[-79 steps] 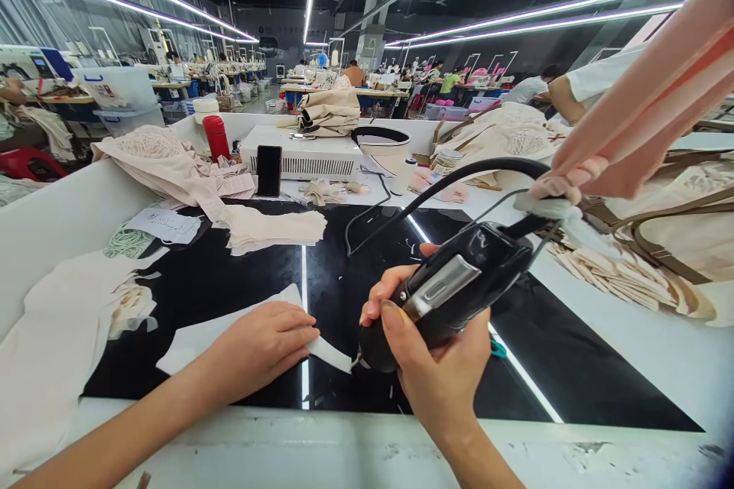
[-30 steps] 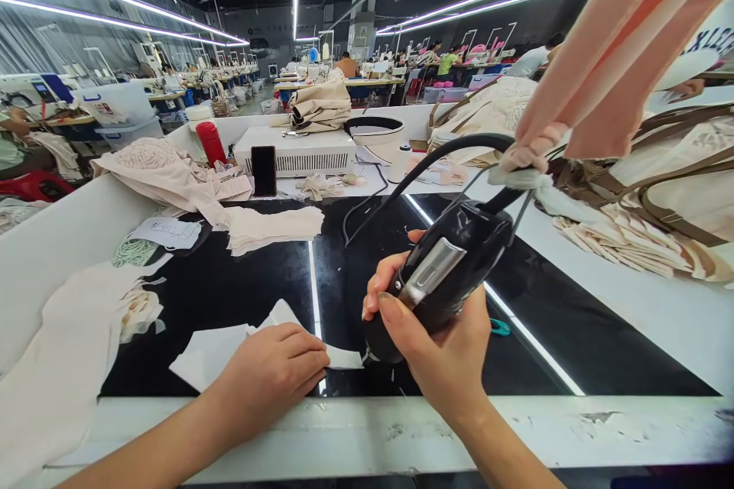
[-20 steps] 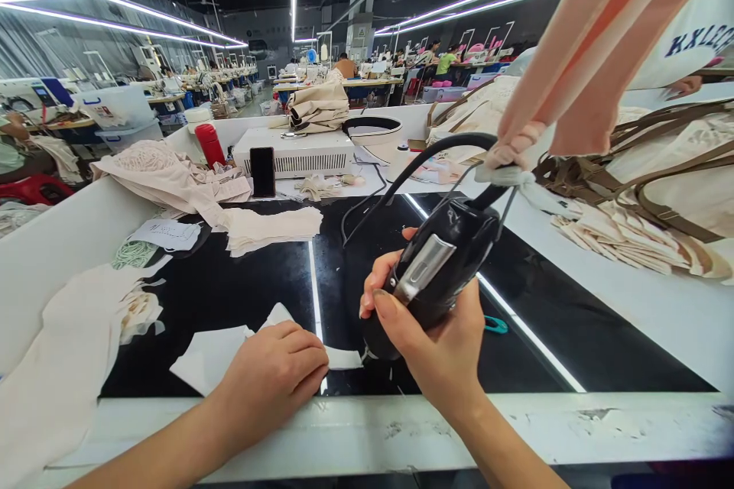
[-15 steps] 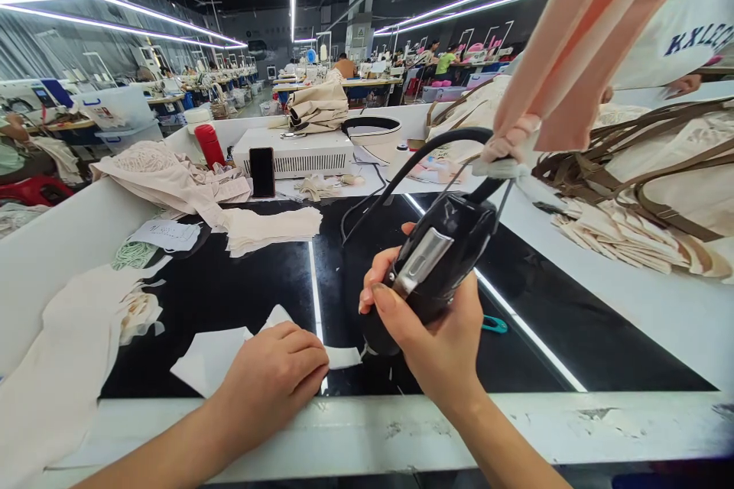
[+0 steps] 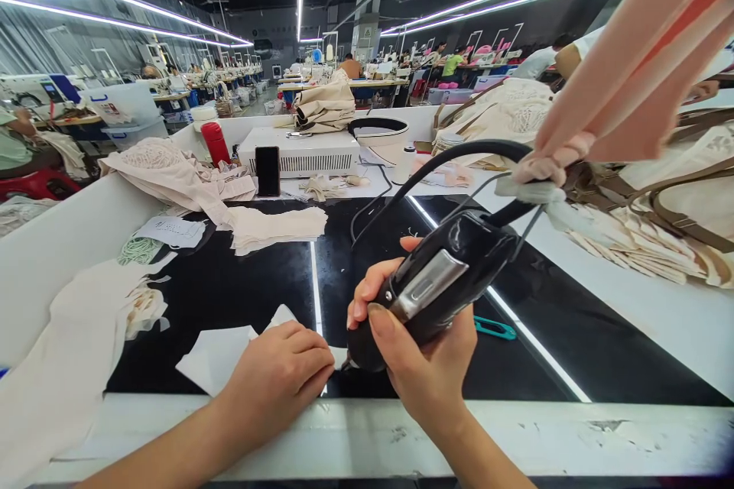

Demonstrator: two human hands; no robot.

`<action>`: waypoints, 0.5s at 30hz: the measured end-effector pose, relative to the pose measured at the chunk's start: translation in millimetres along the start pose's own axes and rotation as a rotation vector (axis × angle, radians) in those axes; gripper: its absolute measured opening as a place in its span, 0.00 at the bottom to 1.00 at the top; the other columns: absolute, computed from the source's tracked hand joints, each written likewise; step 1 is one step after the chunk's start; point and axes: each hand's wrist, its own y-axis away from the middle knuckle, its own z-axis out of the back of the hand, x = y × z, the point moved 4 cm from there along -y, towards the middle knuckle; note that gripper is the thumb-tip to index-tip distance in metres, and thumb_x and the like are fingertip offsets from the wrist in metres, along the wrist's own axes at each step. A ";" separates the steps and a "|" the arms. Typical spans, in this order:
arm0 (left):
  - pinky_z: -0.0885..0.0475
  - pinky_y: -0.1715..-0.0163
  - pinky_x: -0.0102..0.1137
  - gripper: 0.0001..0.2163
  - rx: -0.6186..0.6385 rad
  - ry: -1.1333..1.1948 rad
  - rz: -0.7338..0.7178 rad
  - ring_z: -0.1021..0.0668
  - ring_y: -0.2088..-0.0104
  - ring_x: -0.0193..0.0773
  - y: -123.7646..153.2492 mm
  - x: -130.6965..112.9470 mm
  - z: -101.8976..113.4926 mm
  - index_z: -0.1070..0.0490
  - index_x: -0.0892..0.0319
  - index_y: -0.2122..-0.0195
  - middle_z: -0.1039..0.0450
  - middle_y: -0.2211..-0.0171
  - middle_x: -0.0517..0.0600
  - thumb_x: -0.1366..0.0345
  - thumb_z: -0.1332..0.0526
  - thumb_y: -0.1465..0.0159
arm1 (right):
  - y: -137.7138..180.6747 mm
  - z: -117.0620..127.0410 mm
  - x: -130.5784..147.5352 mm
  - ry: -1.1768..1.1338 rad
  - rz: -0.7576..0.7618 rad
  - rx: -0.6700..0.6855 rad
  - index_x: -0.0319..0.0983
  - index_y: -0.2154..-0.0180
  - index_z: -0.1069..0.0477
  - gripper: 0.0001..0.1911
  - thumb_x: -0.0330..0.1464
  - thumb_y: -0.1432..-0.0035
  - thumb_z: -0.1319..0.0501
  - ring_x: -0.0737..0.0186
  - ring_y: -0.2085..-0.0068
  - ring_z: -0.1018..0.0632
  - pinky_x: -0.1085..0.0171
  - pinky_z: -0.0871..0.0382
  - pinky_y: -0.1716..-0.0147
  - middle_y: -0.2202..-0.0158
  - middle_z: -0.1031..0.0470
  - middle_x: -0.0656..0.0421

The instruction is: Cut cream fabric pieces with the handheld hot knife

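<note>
My right hand [image 5: 421, 344] is wrapped round a black corded hand tool [image 5: 453, 260] with a silver lever on its side. The tool is tilted, its tip low at the left, touching or just above the end of a white cloth strip [image 5: 339, 357]. My left hand [image 5: 284, 367] lies palm down with its fingers together and bent, pressing the white cloth piece [image 5: 215, 355] onto a black glossy board [image 5: 246, 283]. Its thumb is hidden. Pink cloth [image 5: 625, 84] is knotted round the tool's cable end. A teal thread snipper [image 5: 496, 328] lies right of the tool.
Stacked pale cloth strips [image 5: 278, 229] lie on the board's far side. Behind stand a phone [image 5: 267, 171], a white vented box [image 5: 313, 153] and a red bottle [image 5: 215, 143]. Pale cloth [image 5: 74, 328] covers the left edge; strapped garments [image 5: 682, 199] are heaped at right. People work beyond.
The tool and my right hand have moved left along the white strip, closer to my left fingertips, and the tool leans more. My left hand keeps its place on the cloth.
</note>
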 end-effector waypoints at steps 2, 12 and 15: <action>0.27 0.66 0.35 0.11 -0.004 0.000 0.006 0.21 0.64 0.40 0.4 0.3 -0.9 0.22 0.56 0.58 0.19 0.61 0.47 0.67 0.45 0.22 | 0.3 -0.5 -1.6 0.006 -0.003 0.003 0.47 0.52 0.36 0.23 0.22 0.44 0.32 0.68 0.74 0.22 0.66 0.20 0.74 0.68 0.24 0.67; 0.27 0.64 0.35 0.08 0.014 0.027 0.035 0.21 0.63 0.41 0.8 3.2 -3.6 0.22 0.56 0.58 0.19 0.60 0.47 0.69 0.42 0.25 | 3.0 -0.3 -1.5 0.000 0.015 -0.010 0.48 0.48 0.35 0.24 0.23 0.42 0.33 0.67 0.74 0.22 0.66 0.22 0.74 0.67 0.24 0.66; 0.27 0.64 0.35 0.09 -0.001 0.024 0.029 0.21 0.64 0.41 0.9 3.7 -4.0 0.23 0.56 0.60 0.19 0.60 0.47 0.70 0.42 0.25 | 4.8 -1.2 -0.6 -0.009 0.011 0.001 0.47 0.47 0.35 0.26 0.23 0.42 0.32 0.67 0.74 0.22 0.65 0.22 0.74 0.67 0.24 0.66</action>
